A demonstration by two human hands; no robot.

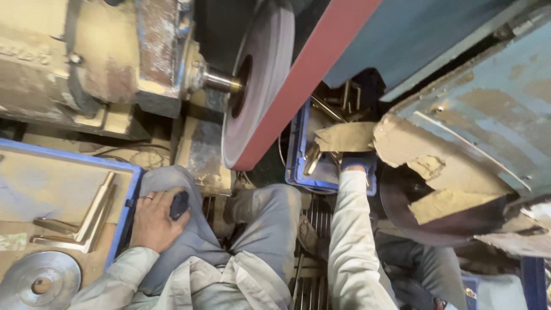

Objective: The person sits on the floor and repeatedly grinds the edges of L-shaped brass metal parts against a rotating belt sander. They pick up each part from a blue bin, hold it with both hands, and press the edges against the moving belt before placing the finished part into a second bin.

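My left hand (154, 221) rests on my left thigh, fingers curled around a small dark object (179, 204), and a ring shows on one finger. My right arm in a pale sleeve reaches forward into a blue crate (298, 150) that holds several brass-coloured metal parts (313, 159). The right hand (357, 163) wears a blue glove and is mostly hidden behind a piece of cardboard (347, 136), so what it grips cannot be seen. Just ahead of my knees runs a red sanding belt (298, 80) over a large contact wheel (258, 74).
A second blue tray (131, 189) on my left holds brass L-shaped pieces (86, 224) and cardboard lining. A round metal disc (39, 281) lies at the lower left. A dusty motor housing (86, 51) stands at the upper left; a blue-grey machine guard (482, 103) fills the right.
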